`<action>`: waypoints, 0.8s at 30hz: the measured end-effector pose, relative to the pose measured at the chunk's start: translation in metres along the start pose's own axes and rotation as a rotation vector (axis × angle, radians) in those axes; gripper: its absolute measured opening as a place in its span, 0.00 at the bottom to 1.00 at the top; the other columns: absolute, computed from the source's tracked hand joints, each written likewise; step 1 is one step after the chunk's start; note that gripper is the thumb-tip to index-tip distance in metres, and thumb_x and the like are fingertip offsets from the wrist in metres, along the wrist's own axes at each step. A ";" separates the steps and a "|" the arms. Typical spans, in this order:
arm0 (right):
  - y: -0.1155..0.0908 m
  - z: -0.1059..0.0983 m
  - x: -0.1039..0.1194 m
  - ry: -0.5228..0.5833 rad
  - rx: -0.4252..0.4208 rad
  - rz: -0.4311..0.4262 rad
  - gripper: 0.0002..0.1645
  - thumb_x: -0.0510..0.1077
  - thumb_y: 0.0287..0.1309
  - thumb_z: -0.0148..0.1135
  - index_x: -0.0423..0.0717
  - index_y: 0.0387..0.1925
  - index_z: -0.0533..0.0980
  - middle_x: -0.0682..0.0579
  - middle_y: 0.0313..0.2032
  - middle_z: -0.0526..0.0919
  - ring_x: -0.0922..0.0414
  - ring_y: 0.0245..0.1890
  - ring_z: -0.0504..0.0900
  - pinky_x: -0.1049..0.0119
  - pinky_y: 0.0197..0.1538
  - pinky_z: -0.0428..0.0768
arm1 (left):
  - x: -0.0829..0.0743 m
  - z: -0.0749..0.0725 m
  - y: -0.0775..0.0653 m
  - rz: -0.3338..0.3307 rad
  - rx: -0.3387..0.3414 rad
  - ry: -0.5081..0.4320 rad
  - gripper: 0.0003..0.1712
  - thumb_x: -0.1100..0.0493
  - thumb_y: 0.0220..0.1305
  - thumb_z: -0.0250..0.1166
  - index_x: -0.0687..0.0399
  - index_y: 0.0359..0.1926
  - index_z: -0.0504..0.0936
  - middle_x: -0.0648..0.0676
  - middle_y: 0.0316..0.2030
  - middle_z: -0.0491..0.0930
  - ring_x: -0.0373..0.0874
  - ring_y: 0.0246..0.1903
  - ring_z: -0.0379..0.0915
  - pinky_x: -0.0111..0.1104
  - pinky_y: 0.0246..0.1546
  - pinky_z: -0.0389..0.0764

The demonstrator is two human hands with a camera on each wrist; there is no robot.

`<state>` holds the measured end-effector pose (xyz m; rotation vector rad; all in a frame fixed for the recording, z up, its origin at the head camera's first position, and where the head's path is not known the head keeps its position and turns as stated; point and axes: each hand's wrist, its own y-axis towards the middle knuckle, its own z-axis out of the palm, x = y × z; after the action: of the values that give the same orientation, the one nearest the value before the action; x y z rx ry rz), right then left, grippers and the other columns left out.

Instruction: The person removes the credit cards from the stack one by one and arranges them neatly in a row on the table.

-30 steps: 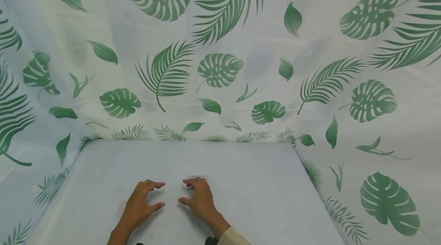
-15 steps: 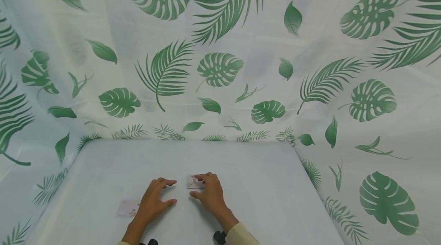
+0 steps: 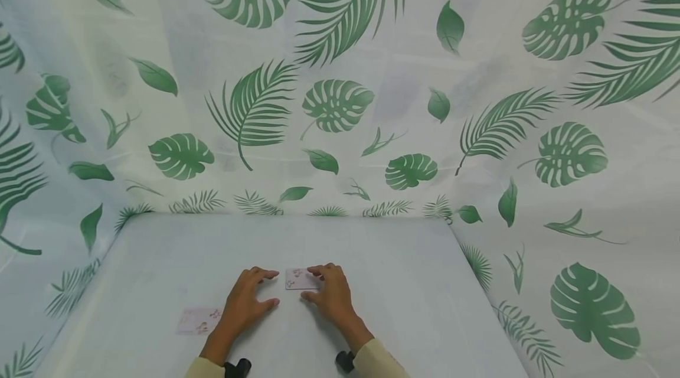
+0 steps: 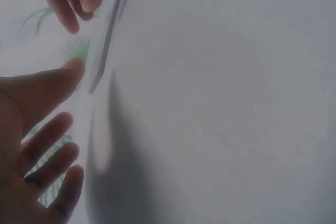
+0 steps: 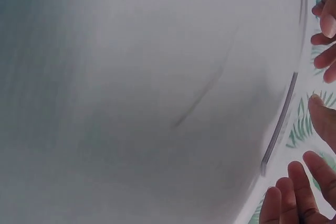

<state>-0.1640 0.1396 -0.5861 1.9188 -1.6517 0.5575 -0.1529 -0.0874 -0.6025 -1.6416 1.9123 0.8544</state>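
A small flat rectangle (image 3: 296, 279) with a pinkish floral print, like a card or a thin stack of cards, lies on the white table between my hands in the head view. Its thin dark edge (image 4: 107, 45) shows in the left wrist view. My right hand (image 3: 334, 298) arches at its right end, fingers bent loosely; whether they touch it I cannot tell. Left of it, my left hand (image 3: 245, 302) hovers with thumb and fingers spread apart, holding nothing. A second, paler pink printed rectangle (image 3: 196, 321) lies flat behind the left wrist, which partly covers it.
The white table (image 3: 414, 307) runs back to a hanging curtain (image 3: 350, 171) with green leaves, which also encloses both sides. Black wrist cameras (image 3: 345, 360) sit at both wrists, by beige sleeves (image 3: 379, 360).
Both hands have shifted to the right, the left one also slightly farther forward. More of both printed rectangles shows now that the hands have moved off them.
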 end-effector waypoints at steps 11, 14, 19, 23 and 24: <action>0.009 -0.003 -0.014 -0.043 -0.004 -0.008 0.33 0.44 0.46 0.87 0.51 0.57 0.85 0.54 0.48 0.87 0.56 0.49 0.80 0.58 0.53 0.81 | -0.003 0.013 0.013 0.031 -0.014 0.006 0.35 0.58 0.47 0.87 0.43 0.59 0.86 0.46 0.55 0.83 0.45 0.54 0.77 0.48 0.58 0.80; 0.012 -0.003 -0.017 -0.059 -0.005 -0.017 0.33 0.44 0.45 0.87 0.50 0.57 0.85 0.53 0.49 0.87 0.56 0.49 0.81 0.57 0.54 0.81 | -0.003 0.017 0.016 0.049 -0.021 0.013 0.35 0.58 0.47 0.87 0.44 0.59 0.87 0.47 0.55 0.84 0.46 0.53 0.77 0.49 0.58 0.80; 0.015 -0.003 -0.021 -0.076 0.012 -0.011 0.34 0.44 0.46 0.87 0.51 0.57 0.85 0.54 0.49 0.87 0.57 0.49 0.80 0.58 0.54 0.82 | -0.004 0.020 0.020 0.050 -0.023 0.030 0.35 0.58 0.46 0.87 0.44 0.58 0.87 0.48 0.55 0.84 0.46 0.54 0.76 0.49 0.59 0.80; 0.018 -0.005 -0.021 -0.082 0.031 -0.008 0.34 0.44 0.45 0.87 0.50 0.57 0.85 0.54 0.49 0.87 0.57 0.48 0.80 0.58 0.53 0.82 | -0.005 0.020 0.022 0.045 -0.015 0.045 0.35 0.58 0.47 0.87 0.45 0.58 0.87 0.49 0.55 0.84 0.48 0.55 0.76 0.49 0.61 0.80; 0.018 -0.006 -0.021 -0.083 0.036 -0.005 0.34 0.44 0.45 0.87 0.50 0.57 0.85 0.53 0.49 0.87 0.58 0.47 0.80 0.58 0.52 0.82 | -0.006 0.021 0.023 0.047 -0.013 0.052 0.35 0.58 0.47 0.87 0.45 0.58 0.87 0.49 0.56 0.84 0.48 0.56 0.76 0.50 0.61 0.80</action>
<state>-0.1853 0.1575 -0.5926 1.9967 -1.6982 0.5155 -0.1753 -0.0667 -0.6094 -1.6473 1.9919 0.8526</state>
